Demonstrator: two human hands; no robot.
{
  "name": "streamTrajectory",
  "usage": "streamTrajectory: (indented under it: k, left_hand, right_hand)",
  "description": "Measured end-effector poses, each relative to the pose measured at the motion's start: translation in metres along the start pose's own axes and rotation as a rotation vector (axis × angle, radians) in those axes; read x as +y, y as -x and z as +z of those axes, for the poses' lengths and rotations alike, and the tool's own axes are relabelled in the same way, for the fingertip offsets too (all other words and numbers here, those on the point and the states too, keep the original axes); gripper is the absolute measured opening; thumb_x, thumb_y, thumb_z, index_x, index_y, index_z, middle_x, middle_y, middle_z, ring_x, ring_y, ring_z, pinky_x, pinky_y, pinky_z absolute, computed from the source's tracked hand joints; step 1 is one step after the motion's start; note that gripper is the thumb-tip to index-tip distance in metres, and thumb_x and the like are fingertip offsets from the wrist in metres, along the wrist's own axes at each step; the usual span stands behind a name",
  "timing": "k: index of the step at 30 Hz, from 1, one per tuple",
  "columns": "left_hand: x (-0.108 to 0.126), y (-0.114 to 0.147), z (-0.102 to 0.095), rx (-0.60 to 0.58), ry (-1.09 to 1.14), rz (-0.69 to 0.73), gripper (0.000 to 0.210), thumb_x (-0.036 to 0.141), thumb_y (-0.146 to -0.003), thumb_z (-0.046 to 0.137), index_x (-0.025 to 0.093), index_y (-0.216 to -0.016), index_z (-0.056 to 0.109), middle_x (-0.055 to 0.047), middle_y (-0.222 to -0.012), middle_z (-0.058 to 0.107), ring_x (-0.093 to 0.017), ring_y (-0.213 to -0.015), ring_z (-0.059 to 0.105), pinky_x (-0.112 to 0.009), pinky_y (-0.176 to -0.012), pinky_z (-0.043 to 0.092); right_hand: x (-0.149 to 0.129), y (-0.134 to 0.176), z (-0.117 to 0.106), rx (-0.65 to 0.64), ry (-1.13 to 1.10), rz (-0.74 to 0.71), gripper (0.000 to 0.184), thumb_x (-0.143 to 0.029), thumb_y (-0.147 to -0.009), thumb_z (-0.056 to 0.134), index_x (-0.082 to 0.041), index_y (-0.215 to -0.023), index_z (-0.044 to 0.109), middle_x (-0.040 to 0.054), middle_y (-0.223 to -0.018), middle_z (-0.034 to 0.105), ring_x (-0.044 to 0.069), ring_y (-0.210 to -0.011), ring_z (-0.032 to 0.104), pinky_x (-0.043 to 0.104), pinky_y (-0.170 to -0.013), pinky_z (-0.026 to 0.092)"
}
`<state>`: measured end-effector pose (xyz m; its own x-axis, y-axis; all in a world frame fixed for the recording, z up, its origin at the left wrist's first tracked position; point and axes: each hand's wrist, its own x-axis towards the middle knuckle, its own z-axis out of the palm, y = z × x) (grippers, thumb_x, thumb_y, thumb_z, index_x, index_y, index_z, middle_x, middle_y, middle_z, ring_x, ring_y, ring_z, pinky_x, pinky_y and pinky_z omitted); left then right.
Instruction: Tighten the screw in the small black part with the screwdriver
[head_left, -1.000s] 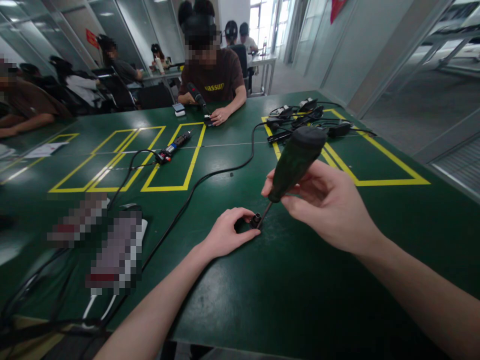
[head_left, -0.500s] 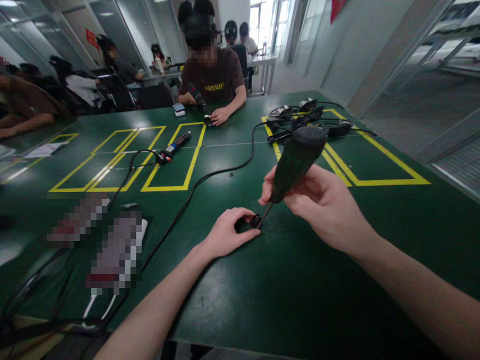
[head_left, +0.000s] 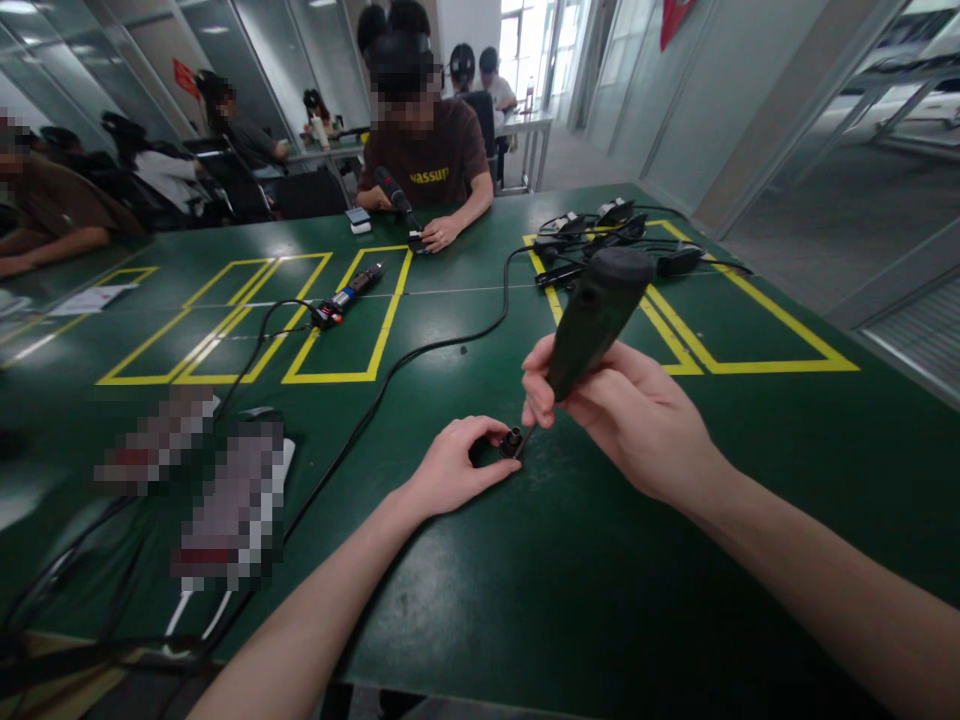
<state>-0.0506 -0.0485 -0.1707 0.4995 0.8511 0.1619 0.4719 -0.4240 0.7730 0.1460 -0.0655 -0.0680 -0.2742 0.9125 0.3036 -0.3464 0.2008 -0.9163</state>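
Observation:
My right hand (head_left: 641, 425) is wrapped round the dark handle of a screwdriver (head_left: 600, 315), which leans with its butt up and to the right. Its thin shaft slants down past my fingertips to a small black cylindrical part (head_left: 512, 441) with a metal-looking top, on the green table. The tip meets the near right side of that part; the exact contact is too small to tell. My left hand (head_left: 454, 465) rests on the table and pinches the part between thumb and fingers.
Across the table (head_left: 637, 600), a co-worker (head_left: 427, 160) holds a power screwdriver (head_left: 396, 190). Another electric driver (head_left: 352, 293) lies left of centre. A black cable (head_left: 405, 355) crosses the table. Tangled black cables and adapters (head_left: 600, 230) lie back right. Blurred-out boxes (head_left: 236, 490) stand at left.
My right hand has shifted slightly left and the screwdriver handle has turned a little, showing a hole in its side. My left hand and the small part have stayed put.

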Motion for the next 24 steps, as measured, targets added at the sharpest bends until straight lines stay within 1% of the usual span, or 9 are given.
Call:
streamTrajectory:
  k: [6,13,19,24]
  left_hand:
    - [-0.001,0.0,0.001,0.005,-0.002,0.003,0.025,0.035,-0.086,0.081,0.02,-0.104,0.071,-0.003,-0.101,0.076,-0.02,-0.094,0.069,-0.035,-0.09,0.049]
    - [-0.004,0.001,0.002,-0.001,0.017,0.007,0.03,0.036,-0.087,0.08,0.02,-0.11,0.07,-0.004,-0.106,0.077,-0.021,-0.098,0.07,-0.036,-0.093,0.051]
    - [-0.003,0.0,0.002,0.005,0.012,-0.011,0.029,0.035,-0.086,0.08,0.019,-0.109,0.071,-0.005,-0.104,0.076,-0.022,-0.097,0.071,-0.038,-0.092,0.052]
    - [-0.001,0.0,0.003,0.015,0.002,-0.003,0.027,0.033,-0.085,0.081,0.019,-0.107,0.073,-0.005,-0.101,0.077,-0.023,-0.096,0.072,-0.038,-0.091,0.052]
  right_hand:
    - [0.004,0.003,0.002,0.005,-0.02,-0.009,0.027,-0.01,-0.091,0.049,-0.018,-0.098,0.073,-0.0023,-0.068,0.06,0.012,-0.061,0.053,0.028,-0.063,0.047]
    - [0.008,-0.002,0.008,0.009,-0.107,-0.001,0.022,-0.013,-0.093,0.05,-0.016,-0.096,0.071,-0.0038,-0.061,0.053,0.012,-0.056,0.045,0.026,-0.056,0.039]
    - [0.01,-0.011,0.017,-0.052,-0.162,0.051,0.018,-0.018,-0.094,0.048,-0.016,-0.097,0.065,-0.0065,-0.057,0.046,0.011,-0.051,0.034,0.027,-0.053,0.029]
    - [0.01,-0.011,0.023,-0.077,-0.184,0.079,0.016,-0.022,-0.096,0.047,-0.018,-0.095,0.062,-0.0077,-0.056,0.041,0.011,-0.05,0.028,0.028,-0.053,0.023]
